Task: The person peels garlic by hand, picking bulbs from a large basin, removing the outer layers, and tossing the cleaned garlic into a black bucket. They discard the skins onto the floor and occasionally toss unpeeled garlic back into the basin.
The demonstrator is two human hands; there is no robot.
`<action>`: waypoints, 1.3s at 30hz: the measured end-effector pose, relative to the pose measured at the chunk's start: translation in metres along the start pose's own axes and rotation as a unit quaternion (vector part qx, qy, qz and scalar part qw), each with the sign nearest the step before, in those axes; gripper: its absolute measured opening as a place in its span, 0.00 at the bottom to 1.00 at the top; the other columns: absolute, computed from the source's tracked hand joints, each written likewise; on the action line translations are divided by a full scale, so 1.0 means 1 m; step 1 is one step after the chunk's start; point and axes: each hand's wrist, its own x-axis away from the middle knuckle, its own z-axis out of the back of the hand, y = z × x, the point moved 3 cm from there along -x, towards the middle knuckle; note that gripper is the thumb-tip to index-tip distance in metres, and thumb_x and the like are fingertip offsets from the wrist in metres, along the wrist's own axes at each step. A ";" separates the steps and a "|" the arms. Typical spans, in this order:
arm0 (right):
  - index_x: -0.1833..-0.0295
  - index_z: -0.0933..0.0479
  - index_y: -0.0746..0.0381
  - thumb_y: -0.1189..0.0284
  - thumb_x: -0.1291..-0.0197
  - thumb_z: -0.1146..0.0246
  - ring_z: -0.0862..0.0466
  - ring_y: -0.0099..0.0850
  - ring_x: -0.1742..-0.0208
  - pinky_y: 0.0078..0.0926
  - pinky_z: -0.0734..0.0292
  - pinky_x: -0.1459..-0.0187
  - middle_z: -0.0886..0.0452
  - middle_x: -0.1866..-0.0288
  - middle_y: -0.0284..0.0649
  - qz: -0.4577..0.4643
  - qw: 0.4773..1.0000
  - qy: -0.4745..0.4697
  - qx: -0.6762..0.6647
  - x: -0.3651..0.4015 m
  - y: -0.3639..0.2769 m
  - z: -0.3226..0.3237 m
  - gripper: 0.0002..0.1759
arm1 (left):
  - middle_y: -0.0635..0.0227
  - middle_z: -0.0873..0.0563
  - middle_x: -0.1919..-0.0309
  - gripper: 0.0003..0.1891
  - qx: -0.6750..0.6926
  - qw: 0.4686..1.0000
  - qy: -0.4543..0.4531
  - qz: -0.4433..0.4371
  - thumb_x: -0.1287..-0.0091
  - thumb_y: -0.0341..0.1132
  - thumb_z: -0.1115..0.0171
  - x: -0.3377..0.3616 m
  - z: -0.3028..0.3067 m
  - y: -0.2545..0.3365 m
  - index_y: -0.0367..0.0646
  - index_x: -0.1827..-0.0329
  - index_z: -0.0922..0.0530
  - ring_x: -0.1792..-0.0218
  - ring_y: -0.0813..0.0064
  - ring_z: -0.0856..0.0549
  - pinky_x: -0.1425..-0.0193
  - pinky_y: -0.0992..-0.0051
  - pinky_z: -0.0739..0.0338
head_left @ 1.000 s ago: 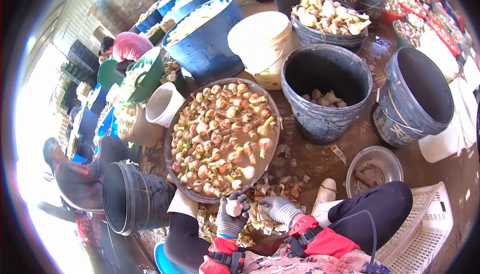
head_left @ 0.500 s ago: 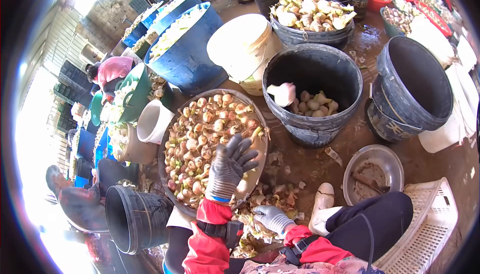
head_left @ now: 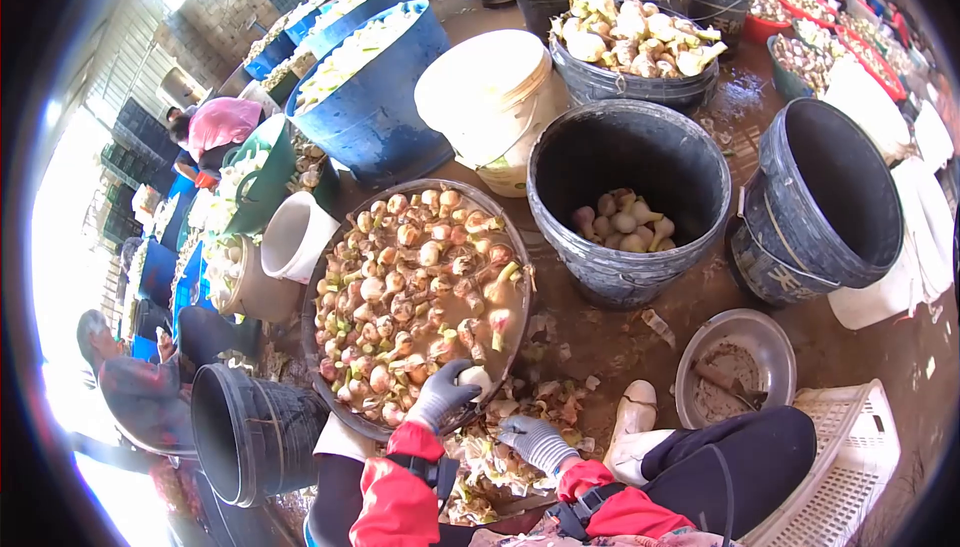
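Left hand (head_left: pixel 445 397), gloved: fingers curled round a pale garlic bulb (head_left: pixel 474 381), pressing it at the near right edge of the tub (head_left: pixel 350 420). Thumb contact could not be told. Right hand (head_left: pixel 538 444), gloved: fingers close together and slightly bent above the peelings (head_left: pixel 548 404), just outside the tub's near right edge; could not tell whether they gripped anything.

The tub held many brown-skinned bulbs (head_left: pixel 372 288) in murky water, thickest toward its left edge, with more water showing toward the right. It stood directly before the knees, probably so that either hand could reach in without leaning. The dark bucket (head_left: pixel 622 275) stood beyond the tub's right edge, mouth tipped toward the sitter, presumably for easy reach; whitish bulbs (head_left: pixel 630 225) lay at its bottom. A grey bowl (head_left: pixel 778 359) with a tool (head_left: pixel 728 385) in it sat beside the right knee, likely kept within reach.

Compared with half a second earlier: the left hand had then been spread over the tub, and a bulb had hung in mid-air at the bucket's mouth. Now none was airborne, and the left hand had drawn back to the near edge, grasping a bulb. The right hand remained by the peelings.
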 end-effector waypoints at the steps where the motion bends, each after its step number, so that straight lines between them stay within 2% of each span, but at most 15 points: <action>1: 0.47 0.23 0.64 0.67 0.41 0.37 0.18 0.32 0.54 0.24 0.25 0.50 0.17 0.54 0.45 -0.020 0.999 0.016 -0.041 -0.001 0.001 0.001 0.18 | 0.63 0.19 0.52 0.29 0.193 0.981 0.003 -0.021 0.48 0.26 0.33 0.023 0.001 0.016 0.38 0.40 0.29 0.54 0.73 0.19 0.48 0.76 0.23; 6: 0.44 0.25 0.64 0.70 0.40 0.37 0.20 0.27 0.53 0.24 0.25 0.50 0.18 0.51 0.41 -0.033 0.977 0.094 -0.190 0.011 -0.027 0.008 0.19 | 0.59 0.20 0.51 0.24 0.569 0.819 0.016 -0.068 0.47 0.25 0.32 0.104 -0.018 0.009 0.42 0.46 0.27 0.49 0.62 0.20 0.45 0.63 0.23; 10: 0.40 0.27 0.64 0.72 0.40 0.37 0.21 0.25 0.52 0.23 0.25 0.50 0.19 0.49 0.39 -0.001 0.966 0.039 -0.255 0.024 -0.052 0.003 0.21 | 0.63 0.19 0.54 0.21 0.574 0.814 0.058 -0.065 0.46 0.25 0.30 0.135 -0.043 -0.024 0.41 0.49 0.26 0.54 0.66 0.18 0.47 0.66 0.21; 13: 0.39 0.29 0.68 0.73 0.40 0.37 0.22 0.26 0.49 0.21 0.27 0.47 0.20 0.47 0.42 -0.040 0.960 -0.020 -0.277 0.033 -0.058 -0.008 0.24 | 0.62 0.21 0.52 0.30 0.362 0.922 0.132 -0.034 0.51 0.22 0.27 0.152 -0.054 -0.013 0.37 0.43 0.29 0.53 0.70 0.18 0.48 0.74 0.21; 16: 0.38 0.30 0.70 0.74 0.40 0.38 0.21 0.26 0.49 0.20 0.27 0.47 0.20 0.47 0.44 0.012 0.975 -0.019 -0.221 0.026 -0.039 -0.020 0.24 | 0.56 0.20 0.49 0.38 0.048 0.968 0.191 -0.155 0.55 0.33 0.23 0.155 -0.066 -0.025 0.38 0.38 0.31 0.50 0.61 0.20 0.44 0.67 0.24; 17: 0.39 0.30 0.70 0.75 0.40 0.38 0.21 0.26 0.49 0.19 0.27 0.46 0.20 0.47 0.44 0.010 0.976 -0.017 -0.215 0.026 -0.038 -0.022 0.24 | 0.56 0.22 0.47 0.41 -0.146 0.948 0.224 -0.170 0.58 0.34 0.23 0.165 -0.061 -0.001 0.39 0.38 0.32 0.49 0.61 0.20 0.45 0.66 0.25; 26: 0.41 0.29 0.66 0.80 0.39 0.44 0.21 0.31 0.49 0.23 0.29 0.44 0.19 0.49 0.46 -0.021 0.985 0.082 -0.147 0.035 -0.042 -0.028 0.19 | 0.56 0.25 0.46 0.40 -0.365 0.868 0.236 -0.239 0.58 0.35 0.28 0.165 -0.079 0.009 0.45 0.37 0.32 0.49 0.51 0.24 0.44 0.56 0.30; 28: 0.40 0.29 0.66 0.80 0.40 0.45 0.22 0.31 0.46 0.24 0.30 0.42 0.21 0.46 0.45 0.006 0.993 0.108 -0.042 0.031 -0.034 -0.026 0.21 | 0.56 0.25 0.45 0.41 -0.143 0.927 0.259 -0.229 0.58 0.31 0.27 0.162 -0.076 -0.001 0.43 0.36 0.33 0.47 0.52 0.24 0.42 0.57 0.29; 29: 0.38 0.30 0.66 0.81 0.42 0.45 0.23 0.31 0.43 0.24 0.31 0.40 0.23 0.42 0.45 0.001 0.984 0.096 -0.150 0.037 -0.045 -0.024 0.23 | 0.55 0.25 0.44 0.45 0.035 0.943 0.244 -0.224 0.58 0.28 0.26 0.154 -0.074 -0.014 0.40 0.33 0.39 0.46 0.53 0.23 0.41 0.59 0.27; 30: 0.38 0.30 0.66 0.81 0.42 0.45 0.23 0.31 0.43 0.24 0.31 0.40 0.23 0.42 0.45 0.000 0.984 0.095 -0.149 0.041 -0.052 -0.020 0.23 | 0.55 0.25 0.43 0.47 0.220 0.938 0.249 -0.100 0.54 0.29 0.28 0.159 -0.074 -0.016 0.44 0.30 0.45 0.44 0.55 0.23 0.42 0.58 0.25; 32: 0.36 0.32 0.67 0.81 0.43 0.44 0.25 0.31 0.41 0.23 0.31 0.40 0.24 0.40 0.44 0.045 0.971 0.051 -0.228 0.047 -0.066 -0.015 0.26 | 0.53 0.26 0.43 0.43 0.599 0.782 0.161 -0.068 0.46 0.31 0.33 0.149 -0.065 -0.032 0.51 0.28 0.48 0.45 0.53 0.23 0.44 0.55 0.24; 34: 0.35 0.33 0.68 0.80 0.44 0.44 0.25 0.30 0.41 0.22 0.32 0.39 0.24 0.41 0.45 0.079 0.978 0.013 -0.193 0.056 -0.084 -0.009 0.28 | 0.54 0.23 0.46 0.23 0.745 0.661 0.062 -0.065 0.37 0.39 0.45 0.155 -0.053 -0.005 0.51 0.38 0.35 0.46 0.53 0.22 0.46 0.53 0.24; 36: 0.33 0.36 0.68 0.78 0.37 0.46 0.25 0.26 0.43 0.20 0.29 0.42 0.25 0.41 0.40 0.113 0.978 -0.037 -0.173 0.058 -0.093 -0.010 0.25 | 0.53 0.23 0.45 0.18 0.770 0.634 0.066 -0.036 0.36 0.40 0.46 0.144 -0.052 -0.023 0.46 0.45 0.29 0.46 0.52 0.22 0.45 0.51 0.25; 37: 0.33 0.36 0.68 0.72 0.35 0.45 0.26 0.26 0.42 0.21 0.30 0.41 0.25 0.42 0.42 0.059 0.946 -0.064 -0.312 0.058 -0.090 -0.014 0.26 | 0.53 0.23 0.45 0.18 0.770 0.633 0.068 -0.037 0.36 0.40 0.46 0.143 -0.053 -0.030 0.46 0.45 0.29 0.46 0.52 0.22 0.45 0.51 0.25; 39: 0.34 0.35 0.68 0.70 0.35 0.43 0.26 0.25 0.43 0.21 0.30 0.42 0.25 0.42 0.42 0.045 0.948 -0.059 -0.309 0.051 -0.071 -0.017 0.26 | 0.55 0.23 0.45 0.18 0.744 0.663 0.078 -0.032 0.33 0.42 0.46 0.142 -0.056 -0.032 0.42 0.45 0.27 0.47 0.56 0.21 0.46 0.55 0.24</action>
